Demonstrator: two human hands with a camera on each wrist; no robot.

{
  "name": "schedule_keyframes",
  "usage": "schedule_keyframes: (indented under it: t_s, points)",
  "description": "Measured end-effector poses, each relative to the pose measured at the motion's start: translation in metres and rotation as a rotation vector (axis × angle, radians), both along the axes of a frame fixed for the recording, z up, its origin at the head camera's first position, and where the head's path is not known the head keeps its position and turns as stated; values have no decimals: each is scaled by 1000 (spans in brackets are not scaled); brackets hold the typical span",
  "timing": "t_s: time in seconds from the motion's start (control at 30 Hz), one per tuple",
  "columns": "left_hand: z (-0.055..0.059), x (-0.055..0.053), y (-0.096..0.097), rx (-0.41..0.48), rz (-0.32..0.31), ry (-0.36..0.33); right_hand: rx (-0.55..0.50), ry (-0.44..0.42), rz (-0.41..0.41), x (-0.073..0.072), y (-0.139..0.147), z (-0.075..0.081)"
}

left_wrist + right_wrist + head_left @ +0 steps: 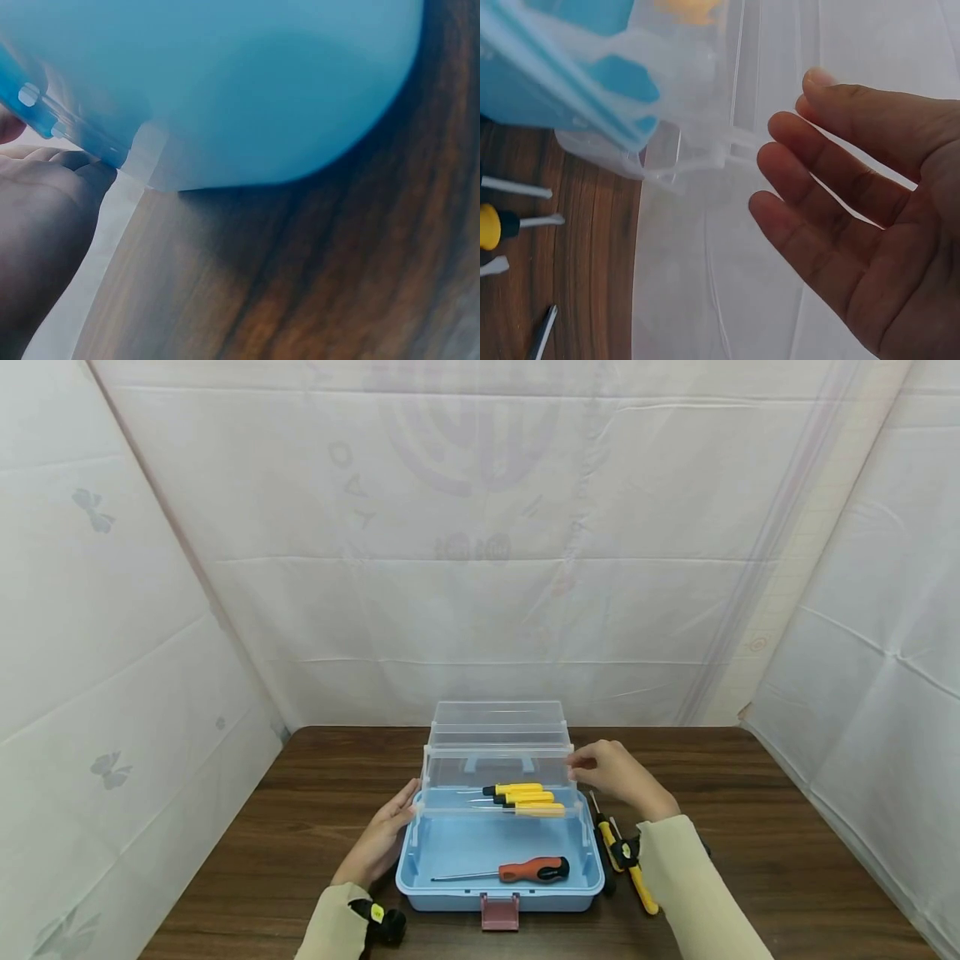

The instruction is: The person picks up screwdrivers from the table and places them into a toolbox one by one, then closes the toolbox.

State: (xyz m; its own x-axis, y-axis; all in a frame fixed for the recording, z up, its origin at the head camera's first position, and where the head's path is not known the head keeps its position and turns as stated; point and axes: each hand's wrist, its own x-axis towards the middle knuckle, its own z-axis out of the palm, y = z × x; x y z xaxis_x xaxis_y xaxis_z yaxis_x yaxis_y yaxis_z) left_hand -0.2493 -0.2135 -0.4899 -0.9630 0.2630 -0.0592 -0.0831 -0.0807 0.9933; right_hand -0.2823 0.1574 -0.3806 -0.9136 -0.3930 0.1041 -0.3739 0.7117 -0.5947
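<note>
A blue toolbox (420,897) stands with its clear lid (498,713) raised and a clear tray (442,810) lifted over its back half. Three yellow-and-black screwdrivers (522,797) lie in that tray. On the toolbox floor is a red-and-black screwdriver (534,869), its shaft pointing left. My left hand (384,837) rests along the toolbox's left side, fingers extended and touching near the tray's hinge arm. By the tray's right edge is my right hand (617,770); the right wrist view shows its fingers lightly bent, thumb near the index finger, with nothing seen between them.
Several screwdrivers (637,885) with yellow or black handles lie on the wooden table (300,827) right of the toolbox, partly under my right forearm. A pink latch (499,913) hangs at the toolbox's front. White sheeting (480,568) encloses the back and both sides.
</note>
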Motion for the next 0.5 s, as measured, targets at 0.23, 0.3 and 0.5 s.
schedule_keyframes:
  t_s: [0.23,0.3,0.5]
  points:
    - [-1,0,-1,-7,-6,-1,40,-58,-45,5,13,-3]
    - [-1,0,-1,-13,-9,2,54,-81,-64,7,17,-6]
    - [-1,2,-2,-4,10,-11,60,-101,-78,14,29,-15]
